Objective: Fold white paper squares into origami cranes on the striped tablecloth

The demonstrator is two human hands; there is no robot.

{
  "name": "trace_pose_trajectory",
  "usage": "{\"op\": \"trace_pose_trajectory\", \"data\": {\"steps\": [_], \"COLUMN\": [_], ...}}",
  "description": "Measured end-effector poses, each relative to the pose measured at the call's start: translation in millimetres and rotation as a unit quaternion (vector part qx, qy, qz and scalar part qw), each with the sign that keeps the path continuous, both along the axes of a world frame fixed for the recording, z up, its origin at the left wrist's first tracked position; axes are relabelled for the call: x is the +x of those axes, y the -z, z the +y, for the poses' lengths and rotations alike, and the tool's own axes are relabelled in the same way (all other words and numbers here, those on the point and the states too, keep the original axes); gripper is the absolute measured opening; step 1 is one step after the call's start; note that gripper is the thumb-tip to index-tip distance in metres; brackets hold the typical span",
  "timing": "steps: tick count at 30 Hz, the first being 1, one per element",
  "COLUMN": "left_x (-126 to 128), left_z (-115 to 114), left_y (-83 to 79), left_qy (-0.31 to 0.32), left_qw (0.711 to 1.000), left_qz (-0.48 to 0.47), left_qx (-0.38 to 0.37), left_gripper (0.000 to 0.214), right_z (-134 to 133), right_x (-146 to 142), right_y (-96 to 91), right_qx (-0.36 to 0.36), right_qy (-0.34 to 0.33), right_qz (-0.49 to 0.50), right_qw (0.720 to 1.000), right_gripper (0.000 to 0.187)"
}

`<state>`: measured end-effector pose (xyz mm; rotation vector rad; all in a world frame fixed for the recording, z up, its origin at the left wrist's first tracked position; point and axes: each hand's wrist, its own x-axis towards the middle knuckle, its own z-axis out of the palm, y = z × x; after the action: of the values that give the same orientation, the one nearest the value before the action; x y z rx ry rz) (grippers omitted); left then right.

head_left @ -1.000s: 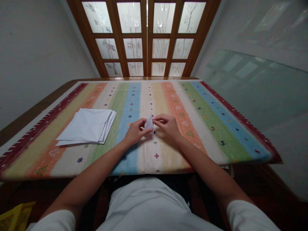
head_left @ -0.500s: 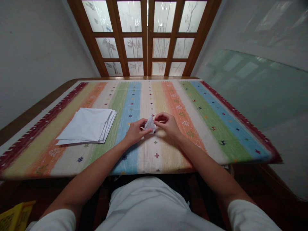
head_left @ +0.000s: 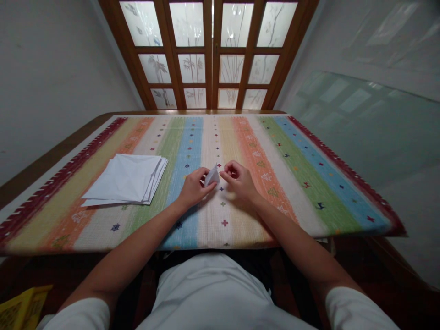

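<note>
A small folded piece of white paper (head_left: 212, 176) stands up from the table, its pointed tip upward. My left hand (head_left: 193, 187) is closed on its left side, with the thumb along the lower edge and the fingers behind. Close by the paper's right edge is my right hand (head_left: 240, 182), its fingers curled and the thumb near the index finger. Whether anything is pinched between those fingertips is too small to make out. To the left lies a loose stack of white paper sheets (head_left: 125, 176), creased on top.
A striped, patterned tablecloth (head_left: 302, 183) covers the table. Behind the table's far edge stand wooden doors with glass panes (head_left: 190, 68). A glass sheet (head_left: 364, 123) leans at the right wall. A yellow plastic crate (head_left: 25, 305) is on the floor at lower left.
My right fingertips have drawn slightly right, away from the folded paper. The paper has turned a little in my left hand, which keeps its hold. The stack has not moved.
</note>
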<state>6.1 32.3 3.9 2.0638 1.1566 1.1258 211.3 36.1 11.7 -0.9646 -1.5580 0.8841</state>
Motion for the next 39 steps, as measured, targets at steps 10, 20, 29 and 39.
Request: {"op": "trace_pose_trajectory", "data": {"steps": [10,20,29,39], "left_x": [2.0,-2.5,-4.2,-4.5], "left_z": [-3.5,0.5,3.3,12.0], "left_y": [-2.0,-4.6,-9.6,-8.0], "left_qy": [0.063,-0.038,-0.068,-0.06], "left_qw": [0.993,0.997,0.98,0.93], "left_qz": [0.062,0.015,-0.168,-0.305], "left_qx": [0.075,0.069,-0.079,-0.195], "left_gripper": [0.032,0.037,0.029,0.026], "right_z": [3.0,5.5,13.4,22.4], "right_x": [-2.0,1.2,5.9,8.7], "right_y": [4.3,2.8,10.0,19.6], "right_qx": [-0.112,-0.094,-0.143,-0.178], "right_qy": [-0.095,-0.099,-0.047,-0.059], "right_qz": [0.085,0.111,0.128,0.191], "right_qw": [0.985,0.984,0.98,0.963], "right_gripper": [0.05,0.034,0.036,0.038]}}
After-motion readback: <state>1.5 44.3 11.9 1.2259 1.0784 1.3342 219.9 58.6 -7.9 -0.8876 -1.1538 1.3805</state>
